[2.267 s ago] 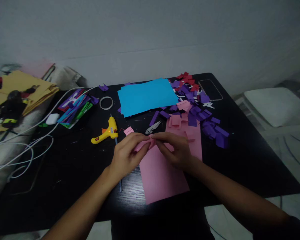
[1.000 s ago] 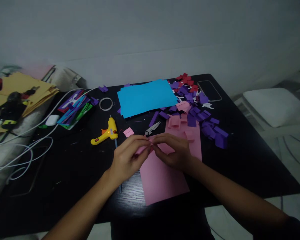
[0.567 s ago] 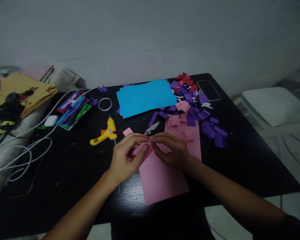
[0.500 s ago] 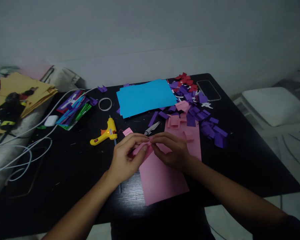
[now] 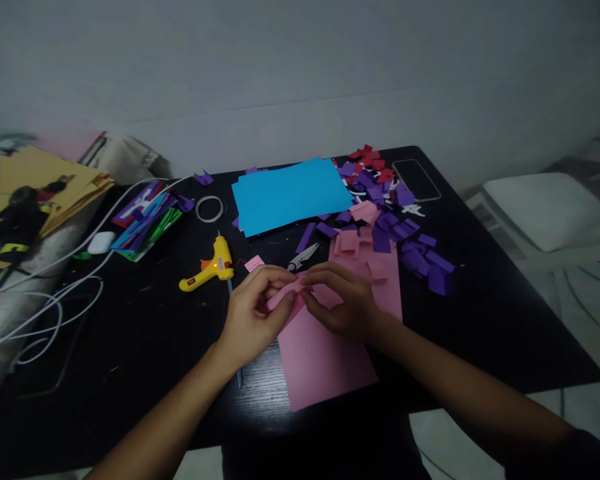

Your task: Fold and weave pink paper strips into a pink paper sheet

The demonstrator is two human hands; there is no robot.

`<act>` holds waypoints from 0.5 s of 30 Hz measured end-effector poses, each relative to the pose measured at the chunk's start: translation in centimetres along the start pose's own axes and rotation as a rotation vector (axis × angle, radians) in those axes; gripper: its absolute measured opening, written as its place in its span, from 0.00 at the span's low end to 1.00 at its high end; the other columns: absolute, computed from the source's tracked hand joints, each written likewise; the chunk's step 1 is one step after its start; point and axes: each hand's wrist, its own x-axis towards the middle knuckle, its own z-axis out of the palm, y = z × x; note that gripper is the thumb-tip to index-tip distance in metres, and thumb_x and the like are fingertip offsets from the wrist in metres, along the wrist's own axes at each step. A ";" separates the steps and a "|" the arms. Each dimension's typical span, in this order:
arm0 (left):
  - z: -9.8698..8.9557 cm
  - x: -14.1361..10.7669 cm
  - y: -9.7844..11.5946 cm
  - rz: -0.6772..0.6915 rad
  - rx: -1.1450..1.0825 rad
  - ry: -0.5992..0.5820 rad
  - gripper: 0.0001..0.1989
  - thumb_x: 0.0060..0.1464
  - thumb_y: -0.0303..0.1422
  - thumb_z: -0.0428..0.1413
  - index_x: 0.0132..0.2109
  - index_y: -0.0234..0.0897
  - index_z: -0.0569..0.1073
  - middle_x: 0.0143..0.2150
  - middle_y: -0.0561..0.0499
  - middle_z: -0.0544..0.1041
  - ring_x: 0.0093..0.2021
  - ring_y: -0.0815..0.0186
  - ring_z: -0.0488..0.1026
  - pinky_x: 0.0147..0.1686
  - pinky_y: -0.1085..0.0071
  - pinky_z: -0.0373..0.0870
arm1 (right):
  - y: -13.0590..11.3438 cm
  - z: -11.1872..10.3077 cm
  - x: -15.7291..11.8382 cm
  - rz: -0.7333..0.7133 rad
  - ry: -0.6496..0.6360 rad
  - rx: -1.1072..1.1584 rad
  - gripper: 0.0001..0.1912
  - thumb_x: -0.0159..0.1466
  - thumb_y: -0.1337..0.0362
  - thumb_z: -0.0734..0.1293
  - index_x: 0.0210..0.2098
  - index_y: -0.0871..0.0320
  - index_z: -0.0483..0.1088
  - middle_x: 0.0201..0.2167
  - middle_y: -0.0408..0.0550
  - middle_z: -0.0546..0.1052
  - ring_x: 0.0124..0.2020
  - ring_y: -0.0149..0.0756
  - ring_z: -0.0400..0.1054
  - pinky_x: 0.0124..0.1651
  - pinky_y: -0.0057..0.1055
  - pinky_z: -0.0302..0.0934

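Between my two hands is a small strip of pink paper [image 5: 291,294], pinched at its upper right end. My left hand [image 5: 257,312] grips its left part between thumb and fingers. Thumb and fingertips of my right hand [image 5: 341,298] press on the other end, close to the left fingertips. Below them lies a larger pink sheet [image 5: 327,365], with several folded pink pieces [image 5: 349,243] on its far end. Just beyond my fingertips are scissors [image 5: 304,257], their handles hidden. A small pink piece [image 5: 254,263] lies behind my left hand.
A yellow glue gun [image 5: 211,264] with its light on lies left of my hands, near a roll of tape [image 5: 209,209]. Blue sheets [image 5: 293,195] are stacked at the back. Purple scraps [image 5: 416,259] and a phone [image 5: 417,180] lie right. White cables [image 5: 55,301] cross the left side.
The fingers have shifted slightly on the pink strip, and a little more of it shows between them. Everything else stays put.
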 end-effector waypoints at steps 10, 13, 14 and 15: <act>0.1 -0.1 0.0 -0.011 -0.059 -0.005 0.07 0.61 0.27 0.61 0.47 0.39 0.77 0.49 0.43 0.78 0.45 0.61 0.79 0.40 0.68 0.80 | 0.1 -0.1 0.2 -0.001 0.025 -0.049 0.12 0.65 0.75 0.68 0.44 0.55 0.74 0.39 0.50 0.80 0.40 0.38 0.78 0.43 0.35 0.76; 0.0 -0.1 0.1 -0.023 -0.084 -0.019 0.07 0.63 0.28 0.60 0.48 0.38 0.76 0.49 0.43 0.78 0.41 0.64 0.79 0.38 0.69 0.80 | 0.0 -0.1 0.1 0.005 0.021 -0.056 0.12 0.65 0.74 0.68 0.45 0.54 0.75 0.40 0.50 0.80 0.40 0.38 0.79 0.43 0.35 0.77; 0.0 -0.1 0.2 -0.029 -0.099 -0.025 0.07 0.63 0.28 0.60 0.48 0.38 0.76 0.49 0.43 0.78 0.40 0.65 0.79 0.38 0.69 0.80 | 0.0 -0.1 0.1 0.008 0.020 -0.055 0.11 0.65 0.74 0.68 0.44 0.54 0.75 0.40 0.50 0.80 0.40 0.38 0.79 0.44 0.35 0.77; 0.0 -0.1 0.2 -0.037 -0.118 -0.030 0.07 0.63 0.28 0.60 0.48 0.37 0.76 0.49 0.43 0.78 0.40 0.65 0.79 0.38 0.70 0.80 | 0.0 -0.1 0.1 0.012 0.020 -0.053 0.11 0.66 0.74 0.68 0.44 0.54 0.75 0.40 0.50 0.81 0.40 0.38 0.79 0.44 0.35 0.76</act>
